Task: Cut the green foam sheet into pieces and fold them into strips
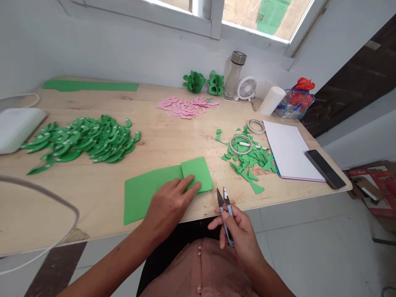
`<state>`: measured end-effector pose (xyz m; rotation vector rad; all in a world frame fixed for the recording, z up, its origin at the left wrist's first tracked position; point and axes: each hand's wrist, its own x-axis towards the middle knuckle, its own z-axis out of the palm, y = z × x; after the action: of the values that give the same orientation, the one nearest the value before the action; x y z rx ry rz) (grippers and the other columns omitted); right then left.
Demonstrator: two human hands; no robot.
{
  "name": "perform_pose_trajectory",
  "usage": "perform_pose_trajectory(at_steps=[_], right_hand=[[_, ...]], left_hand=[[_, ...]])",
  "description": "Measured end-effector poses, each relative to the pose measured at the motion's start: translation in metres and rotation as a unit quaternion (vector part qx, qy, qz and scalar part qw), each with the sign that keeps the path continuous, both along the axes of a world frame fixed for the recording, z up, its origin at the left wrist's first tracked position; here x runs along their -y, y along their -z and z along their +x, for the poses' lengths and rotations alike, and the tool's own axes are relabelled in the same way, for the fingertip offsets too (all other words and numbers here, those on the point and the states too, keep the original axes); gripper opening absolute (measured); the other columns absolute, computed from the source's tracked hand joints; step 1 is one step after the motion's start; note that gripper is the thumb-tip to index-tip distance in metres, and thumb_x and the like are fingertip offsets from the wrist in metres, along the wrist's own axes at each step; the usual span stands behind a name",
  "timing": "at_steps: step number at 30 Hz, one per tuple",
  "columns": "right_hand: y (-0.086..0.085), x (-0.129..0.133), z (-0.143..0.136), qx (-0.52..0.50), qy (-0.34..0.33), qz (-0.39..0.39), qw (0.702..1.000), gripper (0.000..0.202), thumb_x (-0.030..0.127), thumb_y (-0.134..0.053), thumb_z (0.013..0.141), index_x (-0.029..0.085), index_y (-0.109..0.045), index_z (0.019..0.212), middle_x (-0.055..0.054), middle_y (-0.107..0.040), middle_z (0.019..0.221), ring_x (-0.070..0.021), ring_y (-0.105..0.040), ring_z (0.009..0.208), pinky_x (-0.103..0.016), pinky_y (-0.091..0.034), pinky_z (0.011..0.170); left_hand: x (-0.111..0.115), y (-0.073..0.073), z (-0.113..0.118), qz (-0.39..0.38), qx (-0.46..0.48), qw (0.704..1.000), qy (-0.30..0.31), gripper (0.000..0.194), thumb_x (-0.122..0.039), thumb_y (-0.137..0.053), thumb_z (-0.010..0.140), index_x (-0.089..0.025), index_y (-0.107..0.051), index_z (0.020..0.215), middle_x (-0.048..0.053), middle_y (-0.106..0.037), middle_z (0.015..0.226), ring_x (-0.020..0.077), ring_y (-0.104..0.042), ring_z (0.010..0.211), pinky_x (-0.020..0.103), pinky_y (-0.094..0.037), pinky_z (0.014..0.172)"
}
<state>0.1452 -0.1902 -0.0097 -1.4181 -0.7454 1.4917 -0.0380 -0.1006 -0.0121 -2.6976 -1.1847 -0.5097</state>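
The folded green paper sheet point(145, 190) lies flat on the wooden table point(93, 189), near the front edge, and my left hand point(168, 206) presses down on its fold with the fingers held close together. My right hand point(239, 233) hangs just off the table edge, pinching small thread snips point(225, 214) with the tips pointing up. Green paper scraps point(250, 161) lie near, to the right.

We are looking down at a pale plywood table point(93, 194) standing against a white wall point(93, 49). Above the table, a window point(266, 16) in a white frame is letting in bright daylight. To the right of the table, a dark wooden door point(365, 78) is showing, and below the table edge grey floor tiles point(309, 247) are spreading out.
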Motion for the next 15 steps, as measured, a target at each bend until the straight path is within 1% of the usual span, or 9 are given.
perform_pose_trajectory(at_steps=[3,6,9,11,15], right_hand=[[-0.003,0.002,-0.004,0.021,-0.02,0.003,1.0,0.043,0.058,-0.057,0.083,0.015,-0.059,0.088,-0.006,-0.073,0.074,-0.0057,-0.045,0.032,-0.02,-0.031,0.035],[-0.004,0.007,-0.008,0.03,-0.033,0.004,0.999,0.044,0.059,-0.055,0.084,0.015,-0.058,0.088,-0.006,-0.074,0.073,-0.0055,-0.044,0.031,-0.02,-0.031,0.035],[-0.003,0.013,-0.01,0.032,-0.039,-0.007,0.999,0.045,0.06,-0.054,0.084,0.015,-0.058,0.09,-0.006,-0.074,0.071,-0.0057,-0.044,0.032,-0.02,-0.032,0.035],[-0.002,0.016,-0.011,0.033,-0.043,-0.012,0.998,0.046,0.06,-0.054,0.083,0.015,-0.058,0.09,-0.006,-0.074,0.071,-0.006,-0.045,0.032,-0.02,-0.032,0.035],[0.004,0.018,-0.011,0.045,-0.045,-0.014,0.998,0.048,0.062,-0.053,0.082,0.015,-0.057,0.089,-0.007,-0.074,0.071,-0.006,-0.044,0.031,-0.02,-0.031,0.034]], left_hand=[[0.004,-0.001,-0.004,0.008,0.012,1.0,0.008,0.029,-0.014,-0.043,0.091,-0.022,-0.064,0.109,0.011,-0.065,0.119,0.024,-0.062,0.088,0.037,-0.05,0.071],[0.008,-0.006,-0.005,0.005,0.023,0.999,0.021,0.028,-0.015,-0.042,0.092,-0.022,-0.065,0.108,0.011,-0.066,0.117,0.0248,-0.062,0.089,0.039,-0.049,0.073],[0.009,-0.01,-0.005,0.016,0.042,0.998,0.034,0.025,-0.016,-0.045,0.091,-0.023,-0.066,0.104,0.009,-0.067,0.114,0.0269,-0.06,0.098,0.041,-0.048,0.078],[0.009,-0.01,-0.005,0.03,0.054,0.997,0.041,0.023,-0.016,-0.047,0.091,-0.022,-0.067,0.101,0.009,-0.068,0.111,0.0279,-0.059,0.103,0.043,-0.047,0.082],[0.01,-0.008,-0.003,0.032,0.061,0.997,0.031,0.021,-0.016,-0.048,0.091,-0.02,-0.068,0.098,0.008,-0.07,0.103,0.0267,-0.06,0.096,0.041,-0.047,0.08]])
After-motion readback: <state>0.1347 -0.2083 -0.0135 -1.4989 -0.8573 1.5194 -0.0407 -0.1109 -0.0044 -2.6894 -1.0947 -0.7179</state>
